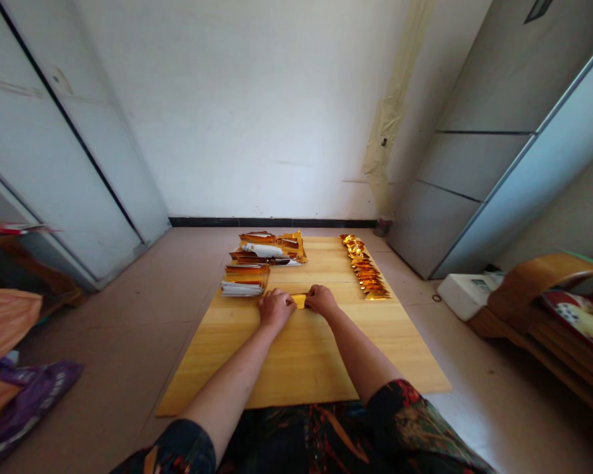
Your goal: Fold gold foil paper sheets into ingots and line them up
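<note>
Between my two hands, low over the wooden board, is a small gold foil piece. My left hand grips its left end with the fingers closed. At the other end, the fingers of my right hand pinch the foil. Just beyond my left hand lie stacks of flat gold and white foil sheets, with more gold sheets behind them. On the right side of the board, several shiny folded gold packets lie in an overlapping column.
A white wall with a dark skirting stands beyond the board. To the right are a grey fridge, a white box and a wooden seat. Orange and purple bags lie at the left, near a pale cabinet.
</note>
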Demonstrator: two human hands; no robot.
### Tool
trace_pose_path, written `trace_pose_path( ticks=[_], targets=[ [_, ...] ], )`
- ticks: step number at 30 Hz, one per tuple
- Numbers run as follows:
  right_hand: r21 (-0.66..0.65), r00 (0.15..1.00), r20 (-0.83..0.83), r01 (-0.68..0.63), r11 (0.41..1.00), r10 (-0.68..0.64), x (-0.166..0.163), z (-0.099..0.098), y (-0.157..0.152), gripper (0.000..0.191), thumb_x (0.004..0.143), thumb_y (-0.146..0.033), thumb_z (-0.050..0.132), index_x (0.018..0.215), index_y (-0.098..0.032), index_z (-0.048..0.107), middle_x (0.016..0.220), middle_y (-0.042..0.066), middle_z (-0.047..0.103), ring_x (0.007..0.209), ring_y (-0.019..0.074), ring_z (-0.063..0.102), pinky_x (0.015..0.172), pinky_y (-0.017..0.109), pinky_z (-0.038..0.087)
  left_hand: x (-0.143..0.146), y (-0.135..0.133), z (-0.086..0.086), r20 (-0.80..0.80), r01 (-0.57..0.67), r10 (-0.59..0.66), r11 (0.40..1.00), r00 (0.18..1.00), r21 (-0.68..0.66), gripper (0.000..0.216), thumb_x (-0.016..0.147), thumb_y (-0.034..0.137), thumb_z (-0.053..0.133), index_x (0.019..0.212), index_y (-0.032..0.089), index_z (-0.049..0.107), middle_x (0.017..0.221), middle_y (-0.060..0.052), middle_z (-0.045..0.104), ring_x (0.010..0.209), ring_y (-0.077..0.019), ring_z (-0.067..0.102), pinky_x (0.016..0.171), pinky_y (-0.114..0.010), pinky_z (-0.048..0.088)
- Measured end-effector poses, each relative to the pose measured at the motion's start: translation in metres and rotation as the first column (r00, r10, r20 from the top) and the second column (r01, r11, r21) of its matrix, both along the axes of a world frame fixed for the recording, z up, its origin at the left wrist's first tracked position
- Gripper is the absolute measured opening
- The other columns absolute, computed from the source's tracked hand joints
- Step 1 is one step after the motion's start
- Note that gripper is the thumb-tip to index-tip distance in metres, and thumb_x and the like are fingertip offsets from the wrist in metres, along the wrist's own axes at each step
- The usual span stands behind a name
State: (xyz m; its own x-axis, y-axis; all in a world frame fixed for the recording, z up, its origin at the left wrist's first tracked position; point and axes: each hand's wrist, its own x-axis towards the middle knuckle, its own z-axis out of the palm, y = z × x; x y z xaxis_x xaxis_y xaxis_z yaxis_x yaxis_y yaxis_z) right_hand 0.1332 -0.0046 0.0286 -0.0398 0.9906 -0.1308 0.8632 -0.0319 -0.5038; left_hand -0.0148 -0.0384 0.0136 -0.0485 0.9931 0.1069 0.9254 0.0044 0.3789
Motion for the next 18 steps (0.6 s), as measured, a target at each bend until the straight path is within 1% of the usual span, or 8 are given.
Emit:
trace_pose_path(
  ticks=[4, 7, 12, 18],
  targets=[
    [-0.024, 0.997, 0.062, 0.037, 0.999, -0.036, -0.008, 0.002, -0.002, 0.023, 0.059, -0.029, 0.07, 0.08, -0.019, 0.066, 0.088, 0.006, 0.07, 0.081, 0.0181, 0.064, 0.057, 0.021, 0.04, 0.004, 0.001, 0.0, 0.001, -0.064, 0.064, 0.998, 0.998, -0.017, 0.014, 0.075, 0.038, 0.06, 0.076, 0.026, 0.067, 0.103, -0.002, 0.061, 0.104, -0.0226, 0.049, 0.089, -0.041, 0.034],
    [-0.037, 0.994, 0.093, 0.057, 0.998, -0.054, -0.012, 0.003, -0.002, 0.027, 0.059, -0.032, 0.071, 0.083, -0.02, 0.065, 0.089, 0.007, 0.07, 0.083, 0.0193, 0.065, 0.059, 0.022, 0.042, 0.006, 0.002, 0.001, -0.007, -0.087, 0.087, 0.996, 0.996, -0.028, 0.015, 0.075, 0.039, 0.059, 0.077, 0.025, 0.065, 0.108, -0.002, 0.059, 0.107, -0.0235, 0.047, 0.092, -0.044, 0.032],
    [-0.062, 0.993, 0.091, 0.081, 0.995, -0.075, -0.011, 0.004, 0.0, 0.026, 0.056, -0.022, 0.071, 0.081, -0.02, 0.065, 0.087, 0.006, 0.07, 0.08, 0.0183, 0.065, 0.056, 0.02, 0.042, 0.006, 0.001, 0.002, 0.006, -0.093, 0.094, 0.994, 0.996, -0.058, 0.011, 0.078, 0.033, 0.056, 0.082, 0.026, 0.063, 0.114, -0.002, 0.056, 0.111, -0.0232, 0.044, 0.093, -0.043, 0.03],
    [-0.046, 0.994, 0.044, 0.104, 0.994, -0.102, -0.001, 0.0, 0.004, 0.018, 0.056, -0.014, 0.07, 0.073, -0.018, 0.065, 0.08, 0.006, 0.071, 0.072, 0.0158, 0.065, 0.053, 0.018, 0.041, 0.006, 0.0, 0.003, 0.015, -0.097, 0.098, 0.993, 0.995, -0.071, 0.011, 0.08, 0.029, 0.052, 0.084, 0.025, 0.062, 0.117, -0.002, 0.056, 0.112, -0.0222, 0.044, 0.094, -0.043, 0.029]
  ],
)
